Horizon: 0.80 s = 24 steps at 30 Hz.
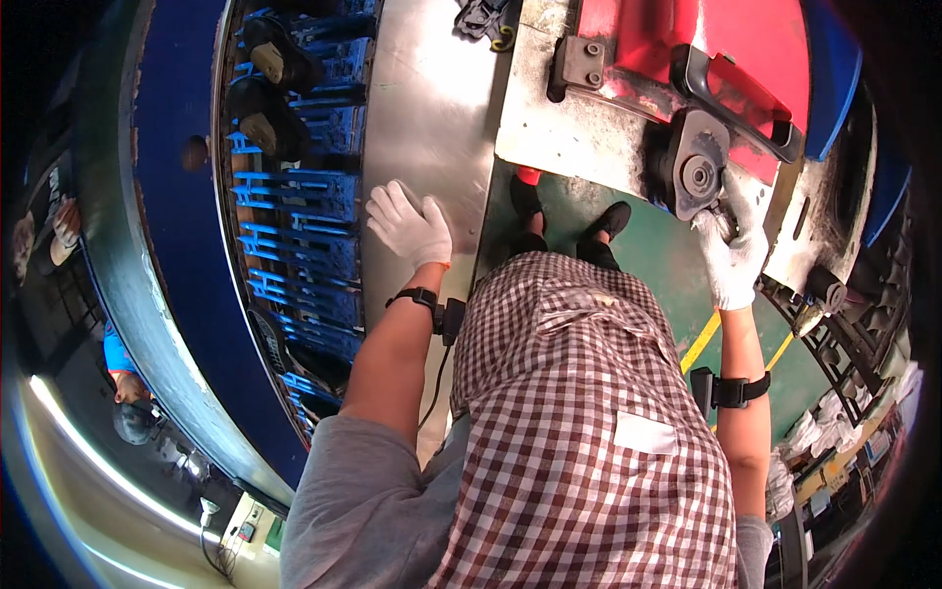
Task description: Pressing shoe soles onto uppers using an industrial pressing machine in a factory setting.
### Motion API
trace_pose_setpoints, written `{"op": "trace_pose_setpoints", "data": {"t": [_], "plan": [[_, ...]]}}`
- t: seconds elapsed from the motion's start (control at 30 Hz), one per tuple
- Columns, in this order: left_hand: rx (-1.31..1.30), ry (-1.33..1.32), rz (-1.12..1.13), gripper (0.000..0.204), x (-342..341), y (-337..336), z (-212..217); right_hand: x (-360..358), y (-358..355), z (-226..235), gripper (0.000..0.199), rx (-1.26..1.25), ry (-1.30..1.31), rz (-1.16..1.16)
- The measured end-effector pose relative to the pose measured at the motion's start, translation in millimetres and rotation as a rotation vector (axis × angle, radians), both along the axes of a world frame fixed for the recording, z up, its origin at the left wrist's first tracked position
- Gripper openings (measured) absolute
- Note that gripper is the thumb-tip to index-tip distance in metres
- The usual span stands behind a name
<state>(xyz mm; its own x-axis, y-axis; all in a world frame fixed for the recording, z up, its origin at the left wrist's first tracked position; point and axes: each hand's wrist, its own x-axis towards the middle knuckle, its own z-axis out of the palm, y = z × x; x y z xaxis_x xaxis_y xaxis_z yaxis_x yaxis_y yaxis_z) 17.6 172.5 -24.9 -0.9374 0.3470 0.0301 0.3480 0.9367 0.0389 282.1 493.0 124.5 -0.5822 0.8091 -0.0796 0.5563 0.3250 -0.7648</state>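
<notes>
My left hand [407,228], in a white glove, is spread over the bare metal table [427,128] beside the rack. Nothing is in its fingers. On the right, my gloved right hand [736,245] is closed at the lower end of a dark grey rounded piece [699,162] with a ringed round disc on its face. One finger runs up along its right side, and the others curl at its lower edge. That piece lies against the front edge of a red machine [726,49]. My fingertips are partly hidden there.
Dark shoes [270,120] lie on a rack with blue slats [299,201] at the left. A black handle [726,103] juts from the red machine. A co-worker in blue [120,344] is at far left. Black items [481,18] lie at the table's far end.
</notes>
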Motion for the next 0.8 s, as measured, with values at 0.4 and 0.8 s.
{"op": "trace_pose_setpoints", "data": {"t": [0.4, 0.8], "plan": [[0.002, 0.108, -0.037, 0.052, 4.2, 1.9, 2.6, 5.8, 2.7, -6.9, 0.059, 0.044, -0.03, 0.022], [-0.071, 0.118, -0.062, 0.063, 1.0, -1.6, -8.5, 2.2, 4.8, -8.4, 0.059, -0.046, 0.037, 0.004]]}}
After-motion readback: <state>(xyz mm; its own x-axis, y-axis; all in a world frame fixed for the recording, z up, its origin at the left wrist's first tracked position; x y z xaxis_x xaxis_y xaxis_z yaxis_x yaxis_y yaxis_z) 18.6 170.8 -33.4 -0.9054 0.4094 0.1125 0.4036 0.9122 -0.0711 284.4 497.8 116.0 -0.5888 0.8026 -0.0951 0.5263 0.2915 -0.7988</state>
